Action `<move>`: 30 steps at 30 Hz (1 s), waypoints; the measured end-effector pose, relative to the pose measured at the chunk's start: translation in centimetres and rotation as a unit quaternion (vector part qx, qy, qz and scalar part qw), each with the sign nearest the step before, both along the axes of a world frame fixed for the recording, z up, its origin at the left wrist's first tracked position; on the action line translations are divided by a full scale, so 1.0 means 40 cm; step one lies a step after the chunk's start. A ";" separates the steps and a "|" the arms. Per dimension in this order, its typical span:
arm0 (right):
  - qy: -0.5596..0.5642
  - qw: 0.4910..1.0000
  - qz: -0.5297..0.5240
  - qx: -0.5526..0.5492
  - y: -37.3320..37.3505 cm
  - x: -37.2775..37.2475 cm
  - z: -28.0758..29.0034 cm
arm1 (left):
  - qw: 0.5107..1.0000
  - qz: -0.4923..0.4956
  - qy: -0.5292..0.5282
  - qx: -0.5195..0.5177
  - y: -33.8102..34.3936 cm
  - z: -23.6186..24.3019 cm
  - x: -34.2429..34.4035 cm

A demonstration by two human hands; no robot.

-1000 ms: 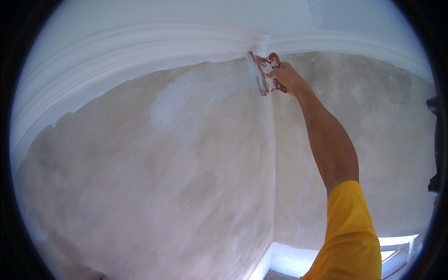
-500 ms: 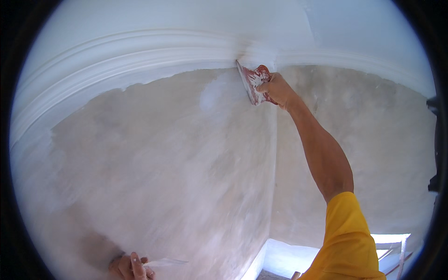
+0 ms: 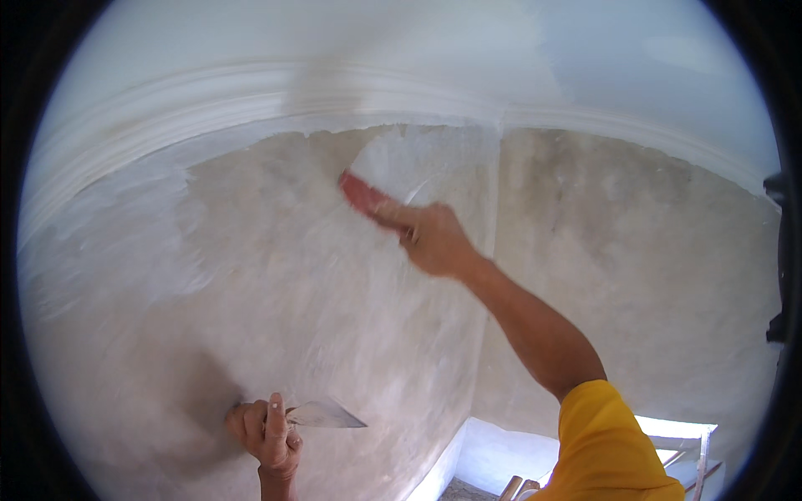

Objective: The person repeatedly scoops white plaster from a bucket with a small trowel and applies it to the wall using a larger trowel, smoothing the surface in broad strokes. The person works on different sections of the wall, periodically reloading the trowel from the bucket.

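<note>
My right hand [image 3: 436, 238], its arm in a yellow sleeve, is closed on a red plastering scraper [image 3: 365, 194]. The scraper is blurred and lies against or very near the upper part of the left wall [image 3: 276, 275], at the edge of a fresh pale patch of plaster [image 3: 418, 154]. Low on the left, my left hand [image 3: 271, 432] grips a putty knife [image 3: 328, 413] by its handle. Its thin metal blade points right, apart from the scraper. Whitish smears mark the fingers of that hand.
White cornice moulding [image 3: 251, 110] runs along the top of both walls below the ceiling [image 3: 434, 42]. The walls meet in a corner right of centre. At the lower right are a bright white opening [image 3: 672, 427] and pale wooden pieces [image 3: 514, 488]. A dark object [image 3: 777, 259] borders the right edge.
My right hand and the scraper have swept left and down from the corner under the cornice. A wider pale patch shows there. My left hand with the putty knife sits higher in view.
</note>
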State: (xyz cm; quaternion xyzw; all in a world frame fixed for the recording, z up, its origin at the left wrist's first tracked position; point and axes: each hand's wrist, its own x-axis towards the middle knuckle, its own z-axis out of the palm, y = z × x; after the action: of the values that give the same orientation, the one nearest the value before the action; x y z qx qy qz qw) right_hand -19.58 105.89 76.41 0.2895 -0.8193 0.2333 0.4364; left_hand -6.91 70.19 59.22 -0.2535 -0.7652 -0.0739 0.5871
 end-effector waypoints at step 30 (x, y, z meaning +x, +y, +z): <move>-0.062 0.957 -0.085 -0.270 0.629 -0.639 0.196 | 0.929 0.301 0.185 0.114 -0.112 -0.136 -0.201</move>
State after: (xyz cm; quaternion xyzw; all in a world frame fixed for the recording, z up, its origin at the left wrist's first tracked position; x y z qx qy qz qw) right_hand -45.13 131.06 84.26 0.0753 -0.7731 0.4252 0.4646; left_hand -14.95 65.70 53.79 0.0483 -0.6701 0.0674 0.7376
